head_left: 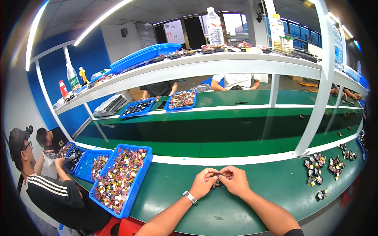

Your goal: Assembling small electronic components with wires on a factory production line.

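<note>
I am pinching a small dark part between both hands over the green bench. My left fingers and right fingers are clamping on it

Landmark: conveyor belt. Near edge, centre: left hand and right hand, touching, small part between. Left of hands: tray heaped with parts. Right: loose parts. Above belt: shelf carrying bottle.
</note>
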`<state>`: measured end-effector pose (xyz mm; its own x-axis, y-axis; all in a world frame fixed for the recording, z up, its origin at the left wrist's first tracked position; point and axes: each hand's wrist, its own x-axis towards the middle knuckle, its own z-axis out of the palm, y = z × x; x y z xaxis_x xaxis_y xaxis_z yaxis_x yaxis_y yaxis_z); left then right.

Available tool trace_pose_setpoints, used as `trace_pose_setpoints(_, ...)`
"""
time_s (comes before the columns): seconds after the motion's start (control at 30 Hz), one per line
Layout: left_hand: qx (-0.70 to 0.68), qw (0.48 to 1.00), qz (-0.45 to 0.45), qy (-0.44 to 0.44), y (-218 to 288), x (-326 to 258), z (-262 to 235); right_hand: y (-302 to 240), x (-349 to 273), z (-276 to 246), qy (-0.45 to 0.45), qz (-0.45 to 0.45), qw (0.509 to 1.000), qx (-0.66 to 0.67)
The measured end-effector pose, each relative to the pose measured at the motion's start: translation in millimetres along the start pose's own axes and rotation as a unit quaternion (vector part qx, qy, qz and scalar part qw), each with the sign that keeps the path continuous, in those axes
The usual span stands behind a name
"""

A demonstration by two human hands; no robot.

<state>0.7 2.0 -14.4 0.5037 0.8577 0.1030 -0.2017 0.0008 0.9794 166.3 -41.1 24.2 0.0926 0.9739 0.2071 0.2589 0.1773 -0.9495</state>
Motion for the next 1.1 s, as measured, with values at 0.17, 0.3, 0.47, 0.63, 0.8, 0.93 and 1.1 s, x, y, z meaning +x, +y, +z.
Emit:
trace_pose_setpoints(0.17,0.023,0.999,0.003,0.031,3.3,0.1,-3.2,11.6,6.4,4.9,-0.023,-0.011,1.0,0.015)
trace_pose_setpoints(0.3,-0.025,0.997,0.018,0.071,6.6,1.8,1.3,28.2,30.2,-9.8,0.003,0.014,1.0,0.003)
trace_pose_setpoints(0.47,-0.004,0.997,0.01,0.082,12.9,-3.0,-4.6,62.8,114.0,-51.8,0.163,0.102,0.981,0.025)
trace_pose_setpoints(0.63,0.004,0.999,-0.001,0.052,15.0,2.4,4.5,92.5,136.2,-71.6,0.282,-0.008,0.942,-0.18)
trace_pose_setpoints(0.8,0.019,0.998,-0.005,0.052,16.3,0.4,-1.4,75.7,79.1,-70.9,0.275,-0.093,0.914,-0.284)
trace_pose_setpoints(0.93,0.047,0.998,0.004,0.043,13.3,0.7,-5.3,39.3,-5.0,-113.9,0.236,-0.166,0.91,-0.299)
trace_pose_setpoints(1.1,0.066,0.997,0.012,0.036,14.6,2.1,3.4,33.7,-130.5,-218.2,0.341,-0.136,0.823,-0.433)
